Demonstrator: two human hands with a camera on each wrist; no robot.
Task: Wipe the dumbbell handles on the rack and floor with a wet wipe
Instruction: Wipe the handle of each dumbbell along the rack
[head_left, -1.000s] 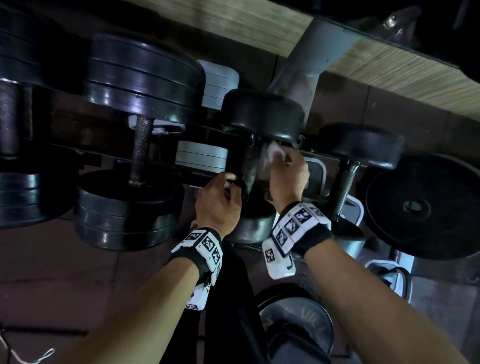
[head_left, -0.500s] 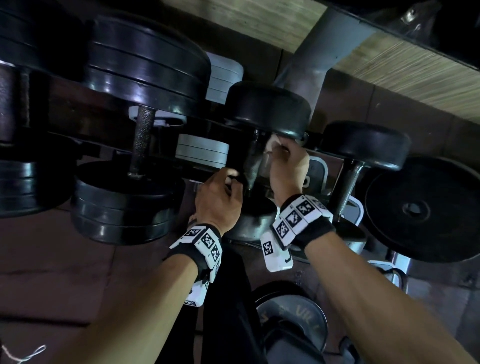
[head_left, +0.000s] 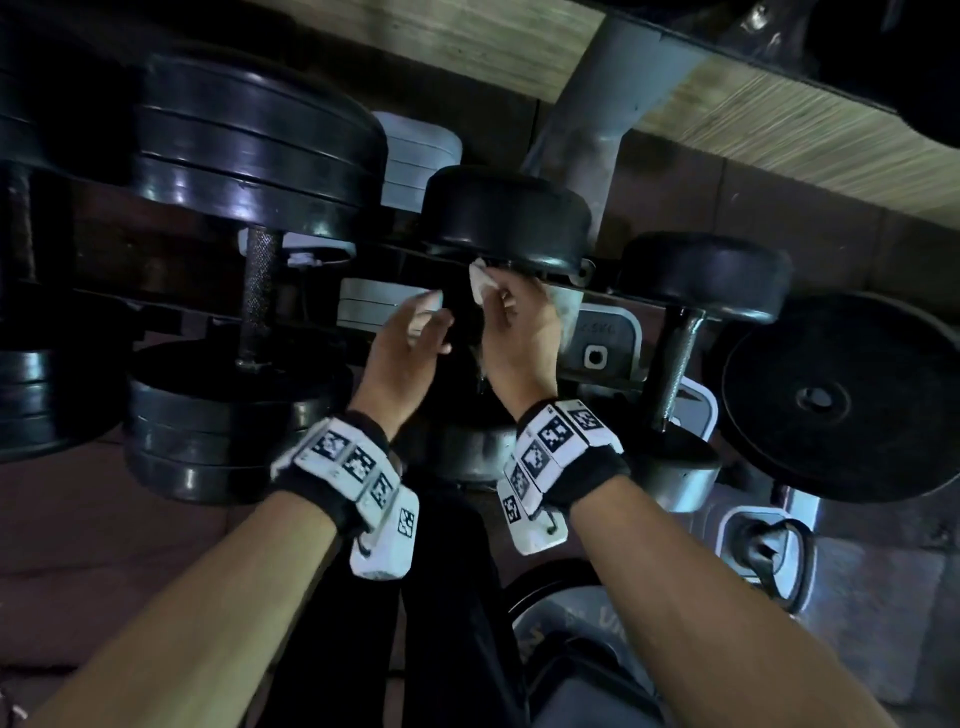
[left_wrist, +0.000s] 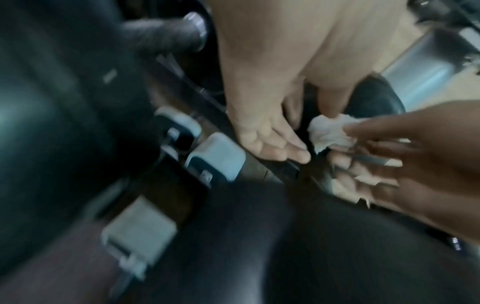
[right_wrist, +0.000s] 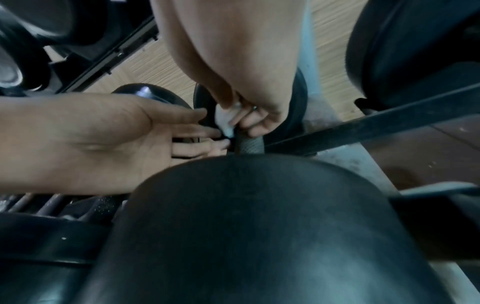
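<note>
Two hands are in on the middle dumbbell (head_left: 498, 322) right now, and I'm looking down at it from the head view. Nearest me at 6 o'clock is its lower weight, then my left hand (head_left: 410, 343), fingers straight and loose, holding nothing, just beside the handle (right_wrist: 248, 145) at about 9 o'clock of it. My right hand (head_left: 519, 332) sits at 3 o'clock of the handle, fingers curled and pinching the wipe (head_left: 480, 283) up against the top end, right under the far weight. Farther out, the big dumbbell (head_left: 254, 291) is at 10 o'clock and a smaller dumbbell (head_left: 685, 338) at 2 o'clock, both on the rack (right_wrist: 363, 127). I'd say this handle is mid-wipe; next I'd drag the wipe down the knurled grip, then shift to a neighbor.
</note>
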